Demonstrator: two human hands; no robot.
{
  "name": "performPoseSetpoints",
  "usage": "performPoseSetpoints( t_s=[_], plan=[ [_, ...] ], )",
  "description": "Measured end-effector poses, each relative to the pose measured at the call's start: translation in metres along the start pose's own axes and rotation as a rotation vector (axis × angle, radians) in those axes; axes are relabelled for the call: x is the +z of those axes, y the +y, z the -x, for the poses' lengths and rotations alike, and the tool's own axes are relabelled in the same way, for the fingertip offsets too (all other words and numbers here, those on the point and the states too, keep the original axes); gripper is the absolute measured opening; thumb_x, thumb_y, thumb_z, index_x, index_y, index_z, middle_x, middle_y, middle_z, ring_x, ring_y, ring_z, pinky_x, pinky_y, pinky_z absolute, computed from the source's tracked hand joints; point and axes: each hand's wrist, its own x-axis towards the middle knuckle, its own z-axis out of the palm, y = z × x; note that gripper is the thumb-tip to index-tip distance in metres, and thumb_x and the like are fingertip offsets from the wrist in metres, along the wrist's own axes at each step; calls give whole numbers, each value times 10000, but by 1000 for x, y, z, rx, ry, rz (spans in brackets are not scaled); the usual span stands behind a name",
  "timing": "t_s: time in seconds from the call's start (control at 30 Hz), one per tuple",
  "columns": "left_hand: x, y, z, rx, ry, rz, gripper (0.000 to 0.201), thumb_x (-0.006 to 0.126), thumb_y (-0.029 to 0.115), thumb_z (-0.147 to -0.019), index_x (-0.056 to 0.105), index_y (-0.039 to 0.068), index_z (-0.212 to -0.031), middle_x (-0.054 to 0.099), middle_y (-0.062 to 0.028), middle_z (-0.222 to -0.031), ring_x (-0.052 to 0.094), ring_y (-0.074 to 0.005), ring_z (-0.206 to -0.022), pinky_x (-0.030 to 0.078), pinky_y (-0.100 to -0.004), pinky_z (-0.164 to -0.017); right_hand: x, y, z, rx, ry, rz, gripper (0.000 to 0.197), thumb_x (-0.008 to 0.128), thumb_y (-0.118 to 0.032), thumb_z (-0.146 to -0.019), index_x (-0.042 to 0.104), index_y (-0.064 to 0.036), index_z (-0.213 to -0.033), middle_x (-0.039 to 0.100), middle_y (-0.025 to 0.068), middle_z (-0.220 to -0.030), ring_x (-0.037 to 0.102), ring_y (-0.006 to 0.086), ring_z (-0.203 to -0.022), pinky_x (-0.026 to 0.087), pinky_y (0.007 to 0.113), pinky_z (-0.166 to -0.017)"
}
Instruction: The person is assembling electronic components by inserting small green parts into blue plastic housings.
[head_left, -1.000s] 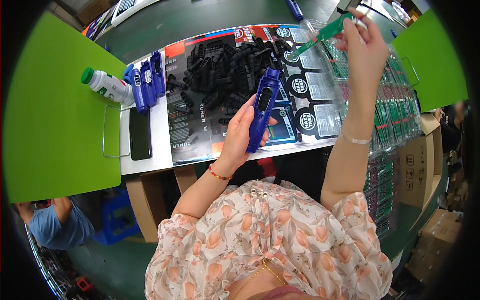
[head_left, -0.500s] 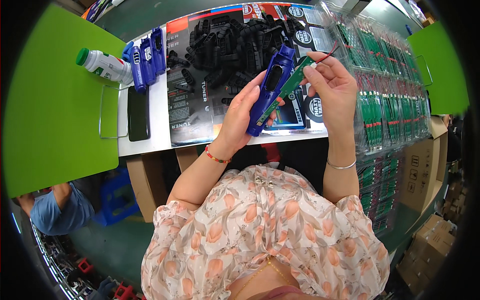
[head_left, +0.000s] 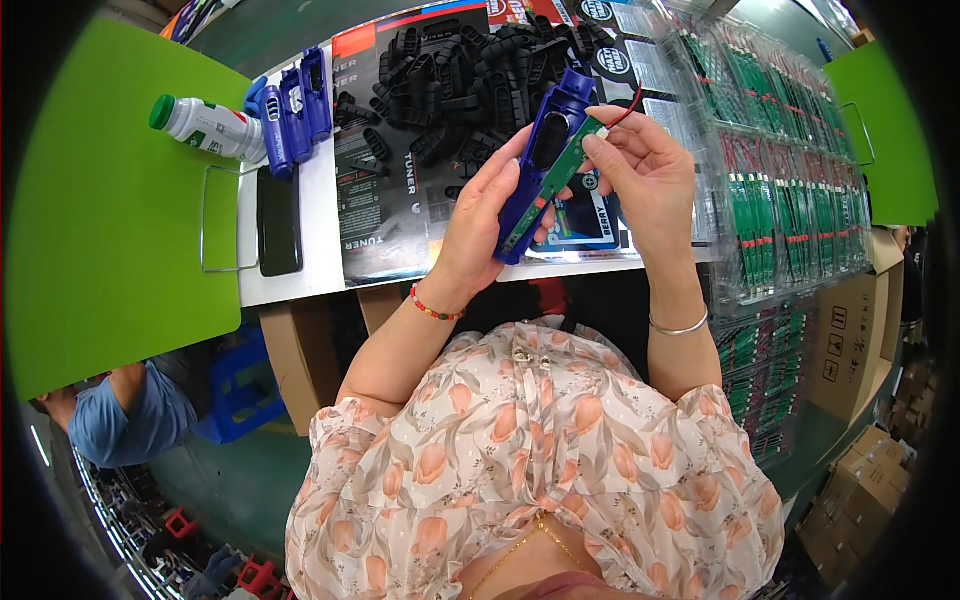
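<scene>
My left hand (head_left: 478, 215) is wrapped round a long blue plastic housing (head_left: 573, 92), held tilted over the front of the table. A narrow green circuit board (head_left: 566, 172) lies along the housing's right side, its lower end at the housing's bottom part. Between thumb and fingers, my right hand (head_left: 648, 180) pinches the board's upper end. Thin red and dark wires (head_left: 628, 110) stick out there, past a small white connector. Whether the board is seated inside the housing or only resting against it, I cannot tell.
Black plastic parts (head_left: 480, 85) lie heaped behind my hands on a printed sheet. At left are several blue housings (head_left: 292, 115), a white bottle with green cap (head_left: 205, 128) and a black phone (head_left: 279, 222). Clear trays of green boards (head_left: 760, 225) stand at right. A person (head_left: 130, 415) sits lower left.
The board's lower end has come in closer against the blue housing. My right hand has shifted slightly left, bringing the board's upper end nearer the housing.
</scene>
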Motion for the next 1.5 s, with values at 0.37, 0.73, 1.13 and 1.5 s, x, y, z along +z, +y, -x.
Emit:
performPoseSetpoints(
  t_s=[0.37,0.73,1.13,1.5],
  plan=[
    [-1,2,0,13,31,-39,477,398,268,-1041,342,84,-1478,663,-147,-972,600,-120,-682,500,-243,-578,1,-5,-5,107,-79,6,238,674,-22,-873,659,9,-1109,665,36,-834,618,59,-682,462,179,-551],
    [6,-3,-1,125,34,-352,523,514,125,-997,328,66,-1482,674,-76,-893,554,-47,-636,473,-194,-567,24,1,5,-224,166,368,492,734,24,-750,635,-90,-1219,515,66,-905,562,93,-601,472,221,-523],
    [4,8,-2,227,133,-739,479,509,55,-974,443,118,-1444,661,-32,-797,538,-38,-569,449,-196,-510,19,4,-9,250,-12,-61,428,716,-43,-818,558,56,-1203,663,84,-972,655,91,-719,522,223,-605],
    [-26,55,-16,53,-367,801,525,393,117,-1023,230,171,-1520,486,-79,-668,483,-90,-404,396,-198,-385,13,18,-13,30,100,47,414,680,-68,-861,564,-26,-1257,539,87,-1153,632,107,-797,493,210,-635]
  ],
)
